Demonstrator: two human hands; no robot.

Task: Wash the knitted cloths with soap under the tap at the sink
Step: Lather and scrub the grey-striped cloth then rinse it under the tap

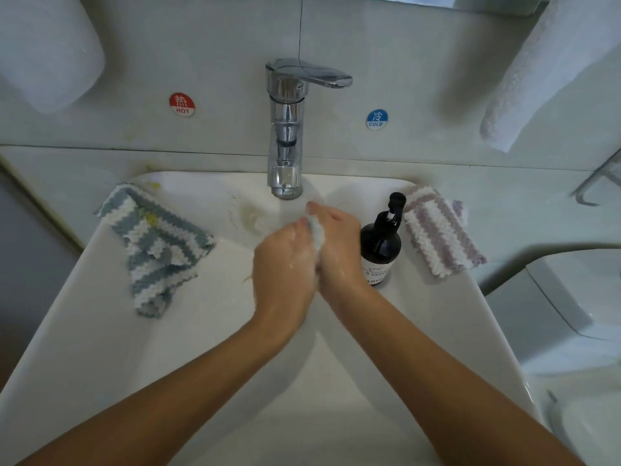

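Room: a pale bathroom wall and counter, with a white sink (100, 331) filling the lower half of the view.
Hands: left hand (282, 264) and right hand (339, 250) meet palm to palm over the basin centre, both wet and soapy.
Fingers: both sets close around a small white cloth (316, 232) squeezed between them; only a scrap of it shows at 12 o'clock of the hands, the rest hidden.
Soap: one dark pump bottle (381, 243) at 3 o'clock, just beside the right hand on the sink rim.
Cloths on the rim: two more, a blue-and-white striped cloth (158, 243) at 9 o'clock, crumpled, and a lilac-and-white striped cloth (437, 233) past the bottle at 2 o'clock.
Tap: one chrome tap (287, 129) at 12 o'clock, spout just beyond the fingertips; whether water runs I cannot tell.
Wall: two round stickers, red HOT sticker (181, 104) at 11 o'clock, blue COLD sticker (376, 119) at 1 o'clock.
Corners: a white towel (537, 79) hangs at upper right.
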